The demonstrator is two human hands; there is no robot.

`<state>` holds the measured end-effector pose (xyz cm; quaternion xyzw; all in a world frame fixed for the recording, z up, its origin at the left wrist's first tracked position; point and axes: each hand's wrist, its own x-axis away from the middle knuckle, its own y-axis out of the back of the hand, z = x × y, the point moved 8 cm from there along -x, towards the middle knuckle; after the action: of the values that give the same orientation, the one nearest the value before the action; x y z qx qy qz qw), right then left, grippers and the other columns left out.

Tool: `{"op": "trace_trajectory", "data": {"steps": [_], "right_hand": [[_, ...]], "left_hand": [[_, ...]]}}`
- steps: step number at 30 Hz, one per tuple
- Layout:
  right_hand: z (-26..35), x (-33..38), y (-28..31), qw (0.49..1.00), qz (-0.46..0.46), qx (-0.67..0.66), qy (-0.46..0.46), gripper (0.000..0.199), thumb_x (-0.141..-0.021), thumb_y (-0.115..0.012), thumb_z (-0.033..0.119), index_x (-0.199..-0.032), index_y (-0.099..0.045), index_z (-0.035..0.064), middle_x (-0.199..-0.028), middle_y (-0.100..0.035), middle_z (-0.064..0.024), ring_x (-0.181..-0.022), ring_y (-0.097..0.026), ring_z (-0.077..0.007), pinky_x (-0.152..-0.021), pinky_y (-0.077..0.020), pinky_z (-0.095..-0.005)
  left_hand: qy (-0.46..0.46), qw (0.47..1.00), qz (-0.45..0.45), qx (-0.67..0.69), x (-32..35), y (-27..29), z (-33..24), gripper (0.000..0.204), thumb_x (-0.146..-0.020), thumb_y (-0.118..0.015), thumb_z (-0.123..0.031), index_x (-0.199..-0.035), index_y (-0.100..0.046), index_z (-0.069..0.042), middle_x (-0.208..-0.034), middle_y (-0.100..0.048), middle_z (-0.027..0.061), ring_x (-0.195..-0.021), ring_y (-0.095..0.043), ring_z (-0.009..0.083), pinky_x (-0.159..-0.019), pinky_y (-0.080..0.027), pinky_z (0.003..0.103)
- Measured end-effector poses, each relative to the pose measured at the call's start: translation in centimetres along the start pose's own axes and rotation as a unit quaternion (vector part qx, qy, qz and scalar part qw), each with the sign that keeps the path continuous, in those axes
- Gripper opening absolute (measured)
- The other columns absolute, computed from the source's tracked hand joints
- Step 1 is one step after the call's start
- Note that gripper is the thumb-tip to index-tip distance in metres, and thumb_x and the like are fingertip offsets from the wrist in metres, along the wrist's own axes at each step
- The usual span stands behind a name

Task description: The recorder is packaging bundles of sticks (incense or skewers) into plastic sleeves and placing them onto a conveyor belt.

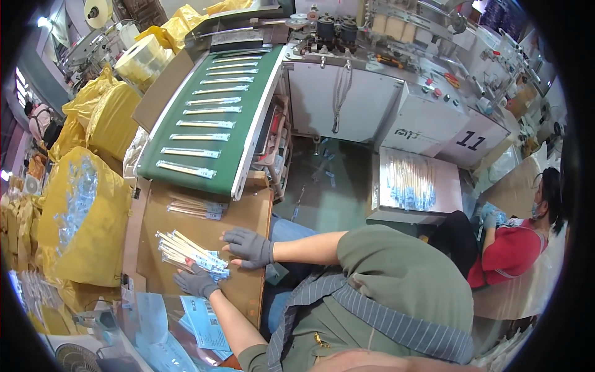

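Packing floor, crowded: a green conveyor belt (207, 118) is sloping down toward a brown cardboard work surface (248, 217), with bulging yellow sacks (87, 223) stacked beyond the person's left side and a white machine cabinet (427, 118) off past the right. Single wrapped chopstick packets (189, 169) are lying crosswise on the belt, spaced apart.

Both hands are gloved in grey and are working one bundle of wrapped chopsticks (186, 250) on the cardboard. The left hand (197, 282) is cupping the bundle's near end, fingers curled narrow around it and touching it. The right hand (249, 245) is lying flatter, fingers spread fairly wide, fingertips pressing against the bundle's long side where it ends nearest them. The bundle itself is lying between the two sets of fingers, running away from them toward the sacks.

A smaller loose group of packets (198, 208) is sitting beyond the right fingertips, near the belt's foot, apart from the bundle.

Judgement: this looks like the squaring-up step, packets being gathered and evened into one stack. The next move probably calls for both hands closing evenly on the bundle so the slippery wrappers do not fan out.

A seated person in a red top (511, 251) is working well off to the right.
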<state>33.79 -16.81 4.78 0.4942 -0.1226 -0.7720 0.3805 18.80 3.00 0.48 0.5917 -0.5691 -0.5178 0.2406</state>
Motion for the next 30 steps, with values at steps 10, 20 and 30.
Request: {"op": "trace_trajectory", "data": {"steps": [10, 20, 30], "right_hand": [[0.2, 0.0, -0.4, 1.000, -0.012, -0.009, 0.020, 0.036, -0.078, -0.062, 0.027, -0.105, -0.056, 0.0031, -0.122, -0.051, -0.0209, -0.116, -0.048, -0.0385, -0.097, -0.0399, -0.0484], [0.0, 0.2, -0.9, 1.000, -0.007, -0.014, 0.011, 0.038, -0.077, -0.061, 0.030, -0.104, -0.057, 0.0035, -0.122, -0.051, -0.0216, -0.116, -0.048, -0.0392, -0.097, -0.0377, -0.0496], [0.2, 0.1, -0.5, 1.000, 0.004, -0.011, 0.020, 0.037, -0.078, -0.063, 0.028, -0.103, -0.056, 0.0027, -0.121, -0.051, -0.0212, -0.115, -0.049, -0.0384, -0.095, -0.0409, -0.0480]], "left_hand": [[0.001, 1.000, -0.006, 0.007, -0.3, -0.2, 0.6, 0.074, -0.090, -0.040, -0.061, -0.121, -0.054, 0.005, -0.129, -0.049, 0.0255, -0.125, -0.041, 0.0376, -0.105, -0.030, 0.046], [-0.008, 1.000, -0.029, -0.005, -0.3, -0.5, 0.8, 0.073, -0.090, -0.041, -0.060, -0.121, -0.055, 0.005, -0.129, -0.050, 0.0247, -0.124, -0.042, 0.0368, -0.105, -0.030, 0.046], [-0.008, 1.000, -0.021, 0.002, 0.0, -0.1, 0.3, 0.074, -0.090, -0.041, -0.061, -0.120, -0.055, 0.005, -0.128, -0.050, 0.0251, -0.124, -0.042, 0.0373, -0.104, -0.031, 0.047]]}}
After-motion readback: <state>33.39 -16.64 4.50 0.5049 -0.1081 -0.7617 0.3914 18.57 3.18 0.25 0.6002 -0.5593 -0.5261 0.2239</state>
